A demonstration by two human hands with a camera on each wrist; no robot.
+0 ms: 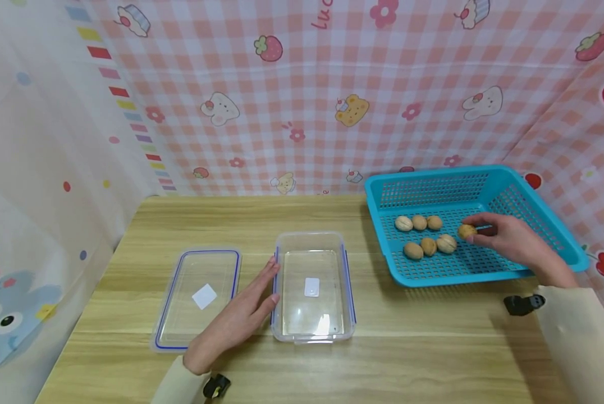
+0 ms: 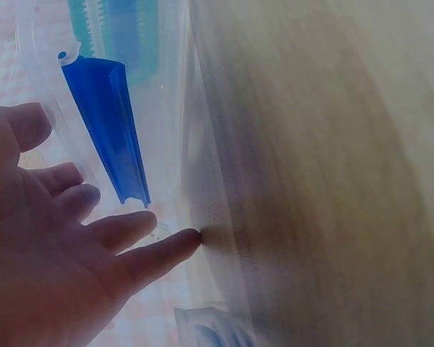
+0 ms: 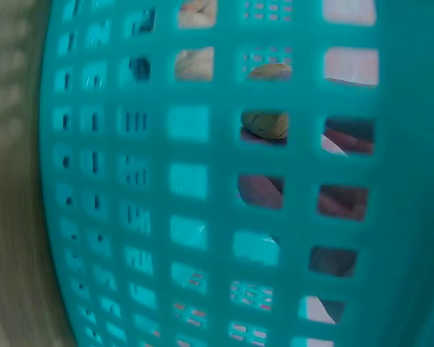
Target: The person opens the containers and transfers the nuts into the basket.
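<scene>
In the head view my right hand (image 1: 509, 238) reaches into a blue-green plastic basket (image 1: 484, 276) and pinches a walnut (image 1: 466, 232) between thumb and fingers. Several more walnuts (image 1: 445, 243) lie in two rows on the basket floor, left of that hand. Through the basket's slotted side (image 3: 224, 163), the right wrist view shows the held walnut (image 3: 266, 124) and parts of the fingers. My left hand (image 1: 238, 314) rests its extended fingers against the left wall of a clear plastic container (image 1: 312, 334). The left wrist view shows its blue-edged latch (image 2: 105, 123) beside those fingers.
A clear lid (image 1: 186, 314) with a blue seal and a white label lies left of the container, partly behind the left hand. The wooden table (image 1: 408, 348) meets a pink checked cloth (image 1: 302, 151) at the back. Cloth also hangs at both sides.
</scene>
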